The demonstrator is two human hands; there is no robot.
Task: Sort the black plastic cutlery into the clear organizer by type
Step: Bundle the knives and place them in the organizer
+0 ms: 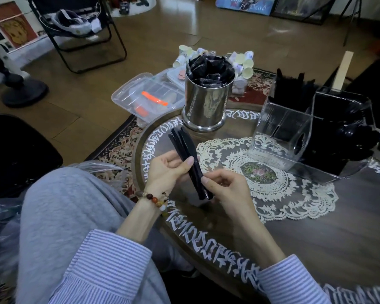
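Observation:
My left hand (pixel 167 170) grips a bundle of black plastic knives (pixel 185 150) around its middle, blades pointing up and away over the round table. My right hand (pixel 226 185) pinches the handle ends of the same bundle from the right. The clear organizer (pixel 281 137) stands at the table's right side. Black forks (pixel 294 88) stick up from its rear compartment, and black spoons (pixel 358 137) lie in the right one. The front left compartment looks empty.
A steel canister (pixel 206 102) stuffed with black packets stands behind my hands. A clear lidded box (pixel 147 95) with orange items sits left of it. A lace doily (pixel 270 176) covers the table middle. A plastic bag (pixel 101 170) lies by my knee.

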